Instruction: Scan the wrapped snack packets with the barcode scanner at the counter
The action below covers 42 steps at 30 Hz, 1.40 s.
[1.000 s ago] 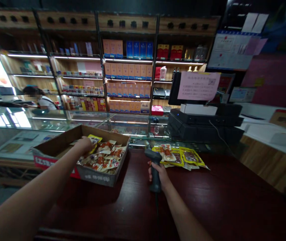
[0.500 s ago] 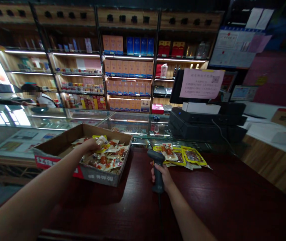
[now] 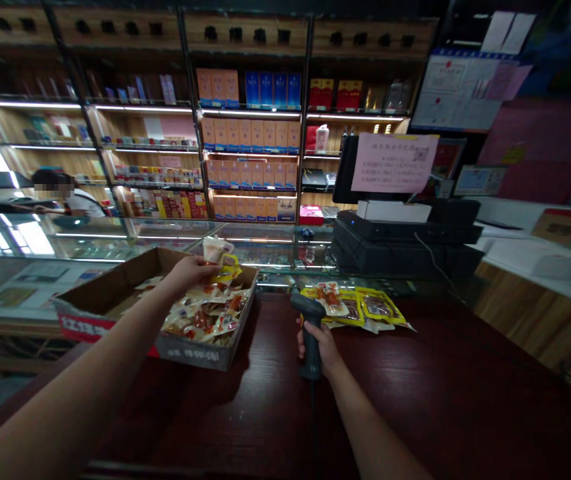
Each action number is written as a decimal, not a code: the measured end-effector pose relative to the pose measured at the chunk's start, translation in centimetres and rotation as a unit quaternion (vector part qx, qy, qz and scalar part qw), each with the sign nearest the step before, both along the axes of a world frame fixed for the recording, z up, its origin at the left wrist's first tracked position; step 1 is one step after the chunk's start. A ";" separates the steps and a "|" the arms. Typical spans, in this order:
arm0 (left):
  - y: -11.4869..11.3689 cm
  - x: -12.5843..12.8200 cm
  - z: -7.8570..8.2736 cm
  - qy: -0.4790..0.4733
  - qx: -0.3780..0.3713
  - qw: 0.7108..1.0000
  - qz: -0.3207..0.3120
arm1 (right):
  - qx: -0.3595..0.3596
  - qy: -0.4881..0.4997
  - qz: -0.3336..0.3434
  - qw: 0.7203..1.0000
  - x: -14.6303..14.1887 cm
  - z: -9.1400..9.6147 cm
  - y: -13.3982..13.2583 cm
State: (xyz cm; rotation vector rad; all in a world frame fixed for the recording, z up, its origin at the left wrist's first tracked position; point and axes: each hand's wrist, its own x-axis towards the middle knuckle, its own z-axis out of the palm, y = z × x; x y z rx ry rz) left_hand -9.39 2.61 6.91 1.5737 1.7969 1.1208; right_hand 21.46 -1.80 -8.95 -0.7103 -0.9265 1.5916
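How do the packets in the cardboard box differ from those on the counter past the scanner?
The box packets are heaped in a jumble, mostly pale-edged; the counter packets lie flat in a small spread, mostly yellow-edged. The box packets sit inside the cardboard box; the counter packets rest on the dark counter. Both are small pouches with reddish contents.

A black till (image 3: 405, 230) bearing a pink notice (image 3: 393, 163) is seen beyond the right hand (image 3: 321, 341), to its right. Lit shelves (image 3: 250, 153) are seen far beyond the left hand (image 3: 190, 270), behind a glass counter (image 3: 115, 237); a person (image 3: 65, 193) is seen well to its left.
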 end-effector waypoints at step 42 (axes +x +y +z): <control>-5.8 8.9 -5.6 0.012 0.113 0.991 0.071 | 0.074 0.051 -0.004 0.996 0.8 0.8 -0.8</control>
